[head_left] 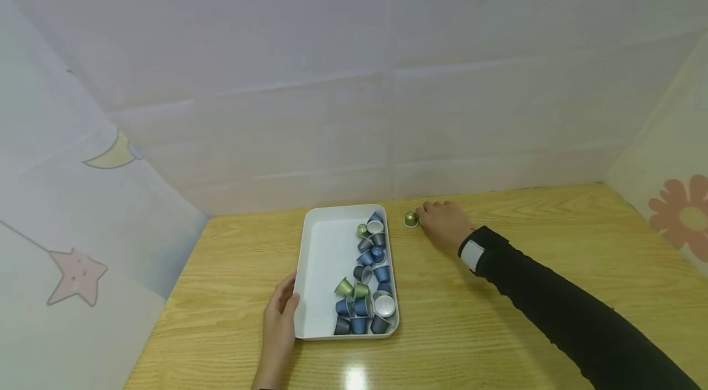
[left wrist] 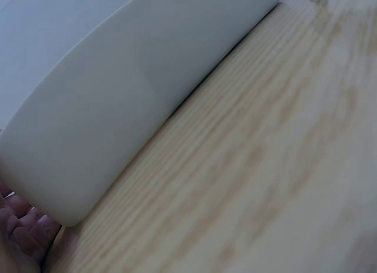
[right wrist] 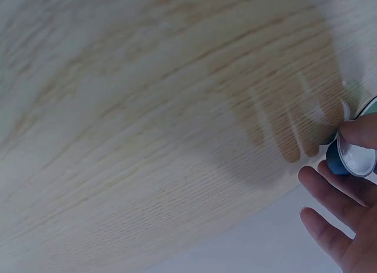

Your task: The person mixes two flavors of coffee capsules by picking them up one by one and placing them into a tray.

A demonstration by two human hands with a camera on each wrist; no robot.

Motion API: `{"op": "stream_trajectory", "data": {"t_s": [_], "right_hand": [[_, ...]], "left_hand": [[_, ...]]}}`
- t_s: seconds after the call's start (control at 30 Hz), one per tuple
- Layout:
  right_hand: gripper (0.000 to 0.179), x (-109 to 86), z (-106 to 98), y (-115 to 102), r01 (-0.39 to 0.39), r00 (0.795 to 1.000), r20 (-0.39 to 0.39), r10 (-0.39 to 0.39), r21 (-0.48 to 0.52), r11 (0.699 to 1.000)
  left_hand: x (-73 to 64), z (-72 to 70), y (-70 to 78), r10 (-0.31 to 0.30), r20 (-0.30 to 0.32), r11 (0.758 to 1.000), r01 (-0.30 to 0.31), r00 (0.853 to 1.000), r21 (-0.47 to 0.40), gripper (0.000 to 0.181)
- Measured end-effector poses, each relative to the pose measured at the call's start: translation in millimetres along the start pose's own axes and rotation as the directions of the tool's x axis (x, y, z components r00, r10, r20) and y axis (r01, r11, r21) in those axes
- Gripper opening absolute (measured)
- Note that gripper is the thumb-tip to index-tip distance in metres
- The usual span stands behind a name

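My left hand [head_left: 280,316] grips the left side of a white tray [head_left: 321,242], its thumb near the rim. In the left wrist view, fingers [left wrist: 29,229] curl at the lower corner of the tray wall [left wrist: 118,102]. Coffee capsules in blue, dark grey and green [head_left: 362,290] lie along the tray's right half, some tipped on their sides. Right of the tray, my right hand [head_left: 445,223] is low over the table. It pinches a blue coffee capsule [right wrist: 336,160], thumb over the silver lid. A green capsule [head_left: 410,219] stands on the table beside the fingertips.
The wooden table [head_left: 498,304] meets a pale wall covering [head_left: 354,144] at the back. Printed side sheets carry a star [head_left: 77,276], a moon and a flower [head_left: 688,215].
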State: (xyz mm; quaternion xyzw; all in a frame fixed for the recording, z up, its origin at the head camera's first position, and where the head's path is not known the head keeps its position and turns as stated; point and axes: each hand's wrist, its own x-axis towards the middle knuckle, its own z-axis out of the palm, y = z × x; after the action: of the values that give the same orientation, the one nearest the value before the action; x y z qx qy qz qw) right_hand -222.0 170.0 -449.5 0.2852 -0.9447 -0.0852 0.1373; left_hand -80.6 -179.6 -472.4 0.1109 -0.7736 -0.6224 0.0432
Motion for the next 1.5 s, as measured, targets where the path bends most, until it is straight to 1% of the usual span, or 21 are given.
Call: {"op": "stream_trajectory", "data": {"t_s": [0.1,0.33,0.5,0.67,0.87,1.0,1.1,1.13,1.23,1.33,1.4,1.47,1.5], "right_hand": [[0.023,-1.2,-2,-1,-0.016,1.000,0.003,0.016,0.011,1.000],[0.021,-5.4,5,3,-0.048,0.999,0.010,0.048,0.028,0.998],[0.026,-8.0,4,7,-0.066,0.997,0.031,0.065,0.041,0.997],[0.026,-13.6,-4,10,-0.067,0.998,0.005,0.067,0.049,0.997],[0.018,-20.5,-19,6,-0.049,0.998,-0.033,0.051,0.041,0.998],[0.021,-26.5,-26,-4,-0.020,0.999,-0.046,0.022,0.037,0.999],[0.024,-31.3,-31,-14,0.004,0.999,-0.051,-0.001,0.057,0.998],[0.025,-32.7,-33,-19,0.008,0.999,-0.048,-0.004,0.077,0.997],[0.028,-35.5,-44,-34,0.014,1.000,-0.016,-0.012,0.140,0.990],[0.030,-36.1,-57,-51,0.033,0.999,0.027,-0.037,0.157,0.987],[0.030,-36.0,-66,-61,0.077,0.996,0.029,-0.081,0.120,0.990],[0.029,-36.2,-72,-70,0.133,0.991,-0.003,-0.133,0.074,0.988],[0.029,-36.7,-75,-74,0.165,0.986,-0.032,-0.163,0.052,0.985]], "left_hand": [[-0.4,0.6,-0.1,-0.003,-0.002,1.000,0.003,1.000,0.003,0.039],[-0.9,2.0,-1.6,-0.015,-0.010,1.000,0.015,1.000,0.016,0.039],[-0.5,2.9,-1.3,-0.018,-0.022,1.000,0.018,1.000,0.021,0.039],[-0.2,4.1,-0.9,-0.018,-0.016,1.000,0.018,1.000,0.016,0.039],[-2.0,3.2,-1.4,-0.022,-0.016,1.000,0.022,1.000,0.021,0.039],[-3.0,2.0,-1.2,-0.023,-0.021,0.999,0.023,1.000,0.022,0.039],[-2.3,1.2,-0.7,-0.016,-0.026,1.000,0.017,1.000,0.022,0.039],[-1.9,1.0,-0.6,-0.016,-0.028,1.000,0.016,0.999,0.021,0.039],[-1.0,0.8,-0.2,-0.012,-0.028,1.000,0.013,1.000,0.022,0.039],[-0.9,0.9,0.3,-0.007,-0.027,1.000,0.008,1.000,0.025,0.039],[-1.2,1.0,0.9,-0.004,-0.025,1.000,0.005,1.000,0.028,0.039],[-1.1,0.6,1.1,-0.004,-0.023,1.000,0.005,1.000,0.028,0.039],[-1.2,0.6,1.3,-0.005,-0.022,1.000,0.006,1.000,0.028,0.039]]}}
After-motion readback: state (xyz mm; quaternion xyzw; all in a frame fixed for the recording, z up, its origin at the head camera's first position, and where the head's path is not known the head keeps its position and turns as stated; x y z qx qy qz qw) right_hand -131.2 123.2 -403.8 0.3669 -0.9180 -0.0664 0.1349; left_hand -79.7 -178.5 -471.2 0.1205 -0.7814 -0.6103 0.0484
